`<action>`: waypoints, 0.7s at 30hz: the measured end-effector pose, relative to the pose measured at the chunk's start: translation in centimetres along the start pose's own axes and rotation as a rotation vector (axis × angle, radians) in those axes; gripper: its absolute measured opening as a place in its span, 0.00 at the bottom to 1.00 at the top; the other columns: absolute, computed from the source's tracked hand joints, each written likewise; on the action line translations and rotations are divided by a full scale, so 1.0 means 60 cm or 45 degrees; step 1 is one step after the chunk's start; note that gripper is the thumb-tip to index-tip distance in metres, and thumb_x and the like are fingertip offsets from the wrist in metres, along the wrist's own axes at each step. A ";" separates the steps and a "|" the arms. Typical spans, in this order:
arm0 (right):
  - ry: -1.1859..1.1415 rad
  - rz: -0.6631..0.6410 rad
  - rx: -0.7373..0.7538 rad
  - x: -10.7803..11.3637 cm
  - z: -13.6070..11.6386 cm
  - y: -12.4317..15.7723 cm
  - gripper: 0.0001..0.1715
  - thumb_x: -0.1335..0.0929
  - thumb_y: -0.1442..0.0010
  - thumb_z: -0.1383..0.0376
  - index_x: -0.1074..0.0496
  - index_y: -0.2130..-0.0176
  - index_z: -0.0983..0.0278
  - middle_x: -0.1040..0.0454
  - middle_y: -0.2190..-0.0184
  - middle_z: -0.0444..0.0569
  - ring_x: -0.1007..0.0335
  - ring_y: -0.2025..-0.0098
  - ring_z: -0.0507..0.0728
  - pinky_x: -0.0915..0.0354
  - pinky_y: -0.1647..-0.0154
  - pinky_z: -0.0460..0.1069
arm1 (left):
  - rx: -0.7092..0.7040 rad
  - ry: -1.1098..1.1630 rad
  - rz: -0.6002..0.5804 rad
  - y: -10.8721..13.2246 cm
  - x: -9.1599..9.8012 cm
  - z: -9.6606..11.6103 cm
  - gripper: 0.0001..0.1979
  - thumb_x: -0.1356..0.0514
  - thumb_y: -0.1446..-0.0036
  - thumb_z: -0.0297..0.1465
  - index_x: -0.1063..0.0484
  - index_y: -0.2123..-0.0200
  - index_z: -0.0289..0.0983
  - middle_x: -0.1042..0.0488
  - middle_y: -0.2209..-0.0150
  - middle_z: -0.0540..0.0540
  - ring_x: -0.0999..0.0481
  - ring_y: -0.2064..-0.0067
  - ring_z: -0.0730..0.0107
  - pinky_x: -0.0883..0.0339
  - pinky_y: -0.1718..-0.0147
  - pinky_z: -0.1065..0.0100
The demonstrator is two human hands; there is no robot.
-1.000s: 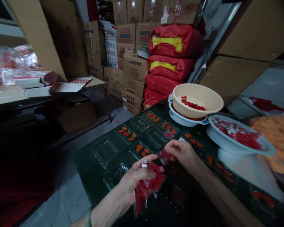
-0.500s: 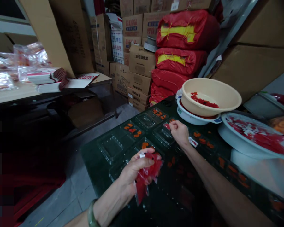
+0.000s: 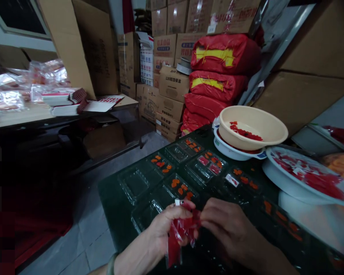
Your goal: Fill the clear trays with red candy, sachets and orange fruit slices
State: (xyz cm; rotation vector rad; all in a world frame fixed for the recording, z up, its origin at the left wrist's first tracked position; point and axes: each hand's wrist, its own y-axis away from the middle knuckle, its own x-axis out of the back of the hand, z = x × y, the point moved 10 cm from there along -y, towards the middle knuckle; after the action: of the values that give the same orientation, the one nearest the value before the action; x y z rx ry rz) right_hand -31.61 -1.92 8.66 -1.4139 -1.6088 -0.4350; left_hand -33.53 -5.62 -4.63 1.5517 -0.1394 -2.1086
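My left hand [image 3: 172,225], a bangle at its wrist, is closed round a bunch of small red packets [image 3: 174,250] in clear plastic. My right hand [image 3: 229,221] is right beside it, its fingertips pinched on the edge of a packet in that bunch. Beyond the hands, a clear plastic tray [image 3: 199,173] holds two red packets [image 3: 214,168] and several orange pieces [image 3: 212,156]. To its right, another tray has a white-and-red sachet [image 3: 232,180] and orange pieces [image 3: 245,179]. Left of the hands, a clear tray [image 3: 182,187] carries orange pieces in one part.
A cream basin [image 3: 253,114] with red pieces sits on a white basin [image 3: 235,152] at the back of the dark green table [image 3: 111,187]. A white tub [image 3: 271,162] of red packets stands right. Red bundles [image 3: 223,53] and cartons [image 3: 172,86] are stacked behind.
My right hand has drawn back from the far tray to the bunch in my left hand. Two red packets now show lying in that tray. The view has tilted slightly.
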 end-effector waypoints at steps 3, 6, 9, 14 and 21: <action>-0.034 0.216 -0.339 0.047 0.092 -0.023 0.12 0.39 0.40 0.63 0.32 0.73 0.62 0.32 0.77 0.44 0.37 0.75 0.51 0.42 0.74 0.44 | -0.041 -0.037 0.141 0.009 0.026 0.020 0.10 0.41 0.62 0.23 0.32 0.71 0.34 0.26 0.73 0.45 0.28 0.81 0.67 0.49 0.88 0.76; 0.249 0.553 -0.575 0.083 0.201 -0.063 0.11 0.38 0.43 0.62 0.33 0.74 0.63 0.34 0.79 0.44 0.39 0.76 0.52 0.44 0.74 0.45 | -0.119 -0.080 0.149 0.024 0.023 0.045 0.11 0.40 0.63 0.23 0.33 0.71 0.35 0.26 0.70 0.44 0.28 0.81 0.65 0.47 0.88 0.75; 0.694 0.555 -0.613 0.058 0.279 -0.135 0.10 0.39 0.42 0.64 0.32 0.72 0.64 0.32 0.74 0.47 0.37 0.70 0.54 0.46 0.70 0.47 | -0.143 -0.150 0.114 0.036 0.009 0.058 0.11 0.40 0.64 0.22 0.32 0.72 0.35 0.26 0.69 0.45 0.28 0.81 0.67 0.41 0.84 0.71; 1.008 0.171 -0.572 -0.015 0.361 -0.217 0.13 0.41 0.39 0.67 0.29 0.66 0.65 0.31 0.66 0.54 0.37 0.62 0.58 0.47 0.63 0.49 | -0.189 -0.255 0.088 0.044 0.001 0.076 0.09 0.40 0.64 0.22 0.31 0.74 0.34 0.26 0.69 0.44 0.29 0.80 0.70 0.40 0.80 0.70; 0.536 0.161 -0.508 -0.007 0.266 -0.186 0.16 0.41 0.39 0.65 0.30 0.55 0.64 0.30 0.60 0.51 0.34 0.63 0.56 0.41 0.65 0.47 | -0.264 -0.301 0.145 0.042 0.019 0.091 0.11 0.40 0.64 0.21 0.31 0.71 0.33 0.27 0.70 0.46 0.29 0.81 0.70 0.40 0.84 0.71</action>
State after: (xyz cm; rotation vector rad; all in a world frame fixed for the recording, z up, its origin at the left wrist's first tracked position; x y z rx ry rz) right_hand -48.22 6.83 3.43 -1.5751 -1.1236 -0.9495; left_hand -37.91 -9.47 -2.79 1.1477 -0.0852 -2.1351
